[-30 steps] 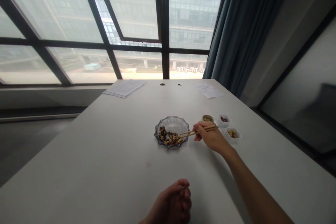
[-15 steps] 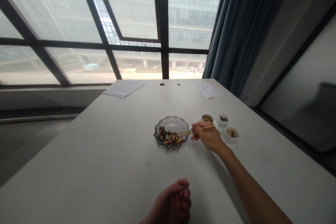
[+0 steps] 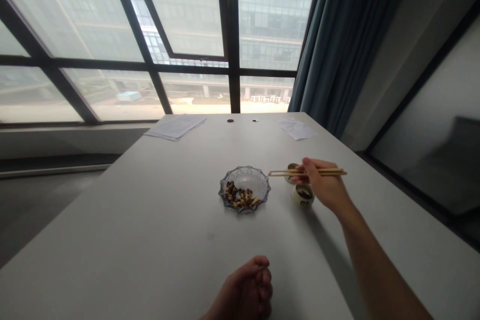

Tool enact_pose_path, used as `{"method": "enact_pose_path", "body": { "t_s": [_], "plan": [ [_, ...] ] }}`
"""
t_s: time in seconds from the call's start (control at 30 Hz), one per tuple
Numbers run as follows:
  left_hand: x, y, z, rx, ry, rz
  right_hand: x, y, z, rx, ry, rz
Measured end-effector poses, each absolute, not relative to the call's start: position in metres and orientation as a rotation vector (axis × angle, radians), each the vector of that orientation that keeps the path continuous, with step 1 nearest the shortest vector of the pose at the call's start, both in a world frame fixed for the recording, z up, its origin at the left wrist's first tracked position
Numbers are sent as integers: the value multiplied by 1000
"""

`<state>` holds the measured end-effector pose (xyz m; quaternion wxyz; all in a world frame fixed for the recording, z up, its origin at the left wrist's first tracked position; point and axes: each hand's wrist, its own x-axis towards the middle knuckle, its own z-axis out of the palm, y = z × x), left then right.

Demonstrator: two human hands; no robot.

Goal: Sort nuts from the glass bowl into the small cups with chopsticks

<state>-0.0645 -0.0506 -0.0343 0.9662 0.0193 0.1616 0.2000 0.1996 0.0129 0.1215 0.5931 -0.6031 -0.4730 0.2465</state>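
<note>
My right hand (image 3: 322, 182) is closed around a pair of wooden chopsticks (image 3: 279, 173), held nearly level with the tips pointing left, just off the right rim of a glass bowl (image 3: 265, 187). Brown and yellowish pieces, perhaps nuts or dried fruit, lie in the bowl as a pile (image 3: 240, 197) toward its left and front. Below the hand stands a small cup (image 3: 298, 201) with dark contents and dark marks on its side. A second small cup (image 3: 291, 166) is partly covered by the fingers. My left hand (image 3: 247, 287) rests near the front, fingers curled in, nothing visible in it.
Everything stands on a white table (image 3: 150, 230). Stacked papers (image 3: 176, 126) lie at its far left, loose papers (image 3: 296, 128) at its far right. Two small round holes are near the back edge. Windows (image 3: 195, 10) and a blue curtain (image 3: 337, 35) are beyond.
My right hand has moved right and slightly up, taking the chopsticks out of the glass bowl. It now covers the white plastic containers, while the front cup has come into sight. My left hand stays put.
</note>
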Motion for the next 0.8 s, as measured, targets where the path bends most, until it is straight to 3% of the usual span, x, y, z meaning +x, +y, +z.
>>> {"method": "enact_pose_path", "body": {
  "t_s": [0.23, 0.6, 0.8],
  "plan": [
    [-65, -51, -32, 71, 337, 418, 270, -33, 163, -1617, -737, 117],
    [-66, -50, -33, 53, 306, 413, 295, -32, 148, -1723, -771, 114],
    [-67, -50, -33, 50, 292, 405, 270, -28, 159, -1570, -749, 116]
  ]
}}
